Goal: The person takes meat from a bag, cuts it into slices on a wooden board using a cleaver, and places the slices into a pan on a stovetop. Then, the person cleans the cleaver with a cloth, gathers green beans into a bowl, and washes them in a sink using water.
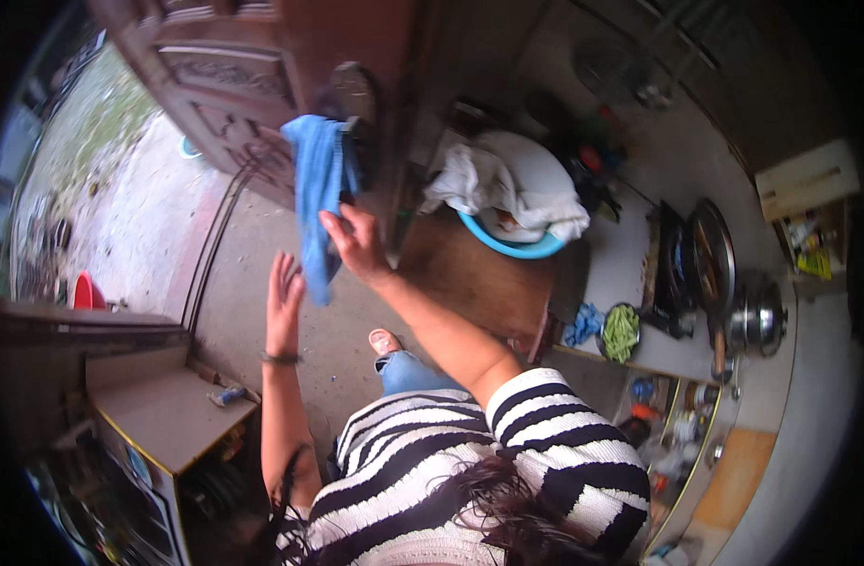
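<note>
A blue cloth (pixel 319 184) hangs from the handle of a carved reddish-brown door (pixel 227 88), its lower end dangling free. My right hand (pixel 361 244) is raised at the cloth's right edge with its fingers apart. The fingertips overlap the cloth in view; whether they touch it is not clear. Just left of the cloth's lower end is my left hand (pixel 285 301), fingers extended and holding nothing. A dark band circles the left wrist.
On a brown wooden table (pixel 474 276) stands a light-blue basin (pixel 510 244) with white cloth (pixel 503 177) over it. The counter to the right holds a wok (pixel 711 247), a steel pot (pixel 757 318) and a bowl of greens (pixel 621 332). A cabinet (pixel 163 417) stands at lower left.
</note>
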Available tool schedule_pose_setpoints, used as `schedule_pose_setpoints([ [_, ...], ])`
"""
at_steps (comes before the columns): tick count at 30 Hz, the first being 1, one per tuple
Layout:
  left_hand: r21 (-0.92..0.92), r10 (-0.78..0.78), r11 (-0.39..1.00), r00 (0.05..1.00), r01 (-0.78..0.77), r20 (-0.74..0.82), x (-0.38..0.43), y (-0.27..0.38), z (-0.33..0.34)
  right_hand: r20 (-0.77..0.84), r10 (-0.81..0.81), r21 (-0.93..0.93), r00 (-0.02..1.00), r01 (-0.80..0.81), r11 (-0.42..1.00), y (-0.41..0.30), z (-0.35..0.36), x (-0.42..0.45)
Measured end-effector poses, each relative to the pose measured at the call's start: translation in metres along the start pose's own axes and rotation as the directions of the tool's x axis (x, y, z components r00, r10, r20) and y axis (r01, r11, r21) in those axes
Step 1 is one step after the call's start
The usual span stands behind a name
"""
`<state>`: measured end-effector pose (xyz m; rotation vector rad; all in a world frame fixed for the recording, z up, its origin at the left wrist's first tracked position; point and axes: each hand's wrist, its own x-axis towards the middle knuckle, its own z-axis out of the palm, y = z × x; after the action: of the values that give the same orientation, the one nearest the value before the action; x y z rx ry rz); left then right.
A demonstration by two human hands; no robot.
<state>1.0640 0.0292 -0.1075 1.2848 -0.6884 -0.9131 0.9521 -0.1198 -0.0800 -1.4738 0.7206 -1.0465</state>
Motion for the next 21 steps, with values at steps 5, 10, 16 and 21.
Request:
schedule_pose_setpoints([
  [5,-0.328,-0.285,0.91,0.957,0.254,-0.051,0.108,-0.039,0.066,0.183,0.479,0.825,0.858,-0.399,0.4,0.039,0.007,-0.02],
  [10,-0.228,-0.354,0.925,0.907,0.304,-0.228,0.125,-0.093,0.072,0.038,-0.078,-0.231,0.996,0.085,0.969,0.009,-0.034,-0.068],
  [16,0.582,0.165,0.813,0.953,0.014,-0.253,0.15,-0.054,0.062,-0.261,-0.071,-0.432,0.963,-0.05,0.9,-0.049,-0.169,-0.095],
  [21,0.645,0.47,0.667,0.882,-0.374,0.025,0.098,-0.013,0.134,-0.214,-0.229,-0.938,0.95,-0.135,0.318,-0.039,-0.297,-0.041],
])
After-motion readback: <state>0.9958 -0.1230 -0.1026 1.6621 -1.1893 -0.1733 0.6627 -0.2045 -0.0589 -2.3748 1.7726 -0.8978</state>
